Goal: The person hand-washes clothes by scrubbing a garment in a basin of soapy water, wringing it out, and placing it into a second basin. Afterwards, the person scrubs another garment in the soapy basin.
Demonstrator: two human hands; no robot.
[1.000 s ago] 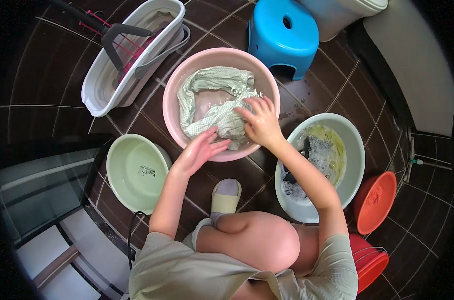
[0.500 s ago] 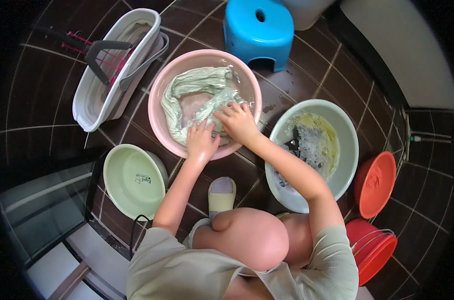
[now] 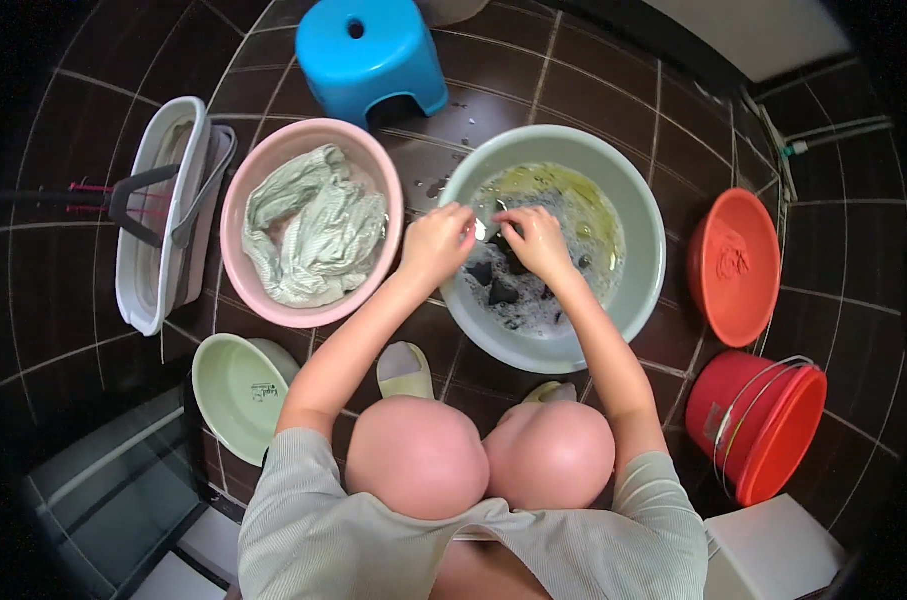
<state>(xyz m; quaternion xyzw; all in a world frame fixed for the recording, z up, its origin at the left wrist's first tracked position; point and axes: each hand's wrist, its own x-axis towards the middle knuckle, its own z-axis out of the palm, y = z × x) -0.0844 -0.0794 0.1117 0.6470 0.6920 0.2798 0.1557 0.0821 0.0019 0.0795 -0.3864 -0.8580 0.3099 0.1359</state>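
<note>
Both my hands have their fingers curled in over the near left part of a large pale grey-green basin (image 3: pixel 645 300). My left hand (image 3: pixel 438 243) is bent at its left rim, and my right hand (image 3: pixel 538 243) is close beside it, thumb and forefinger drawn in. A small shiny, whitish patch (image 3: pixel 484 222) shows between the fingertips; whether it is held is unclear. In the basin, dark cloth (image 3: pixel 503 288) lies in sudsy water, with yellowish-green foam (image 3: pixel 543 182) at the far side. To the left, a pink basin (image 3: pixel 235 240) holds wet, pale green knitted cloth (image 3: pixel 318 240) in water, untouched.
A blue stool (image 3: pixel 363 50) stands behind the basins. At left are a white and grey oblong tub (image 3: pixel 133 260) and a light green basin (image 3: pixel 218 400). An orange-red basin (image 3: pixel 713 290) and a red bucket (image 3: pixel 738 410) with a wire handle stand at right, on dark tiles.
My hands have left the pale green cloth in the pink basin and moved right to the grey-green basin. The cloth now lies bunched up. My view has shifted right.
</note>
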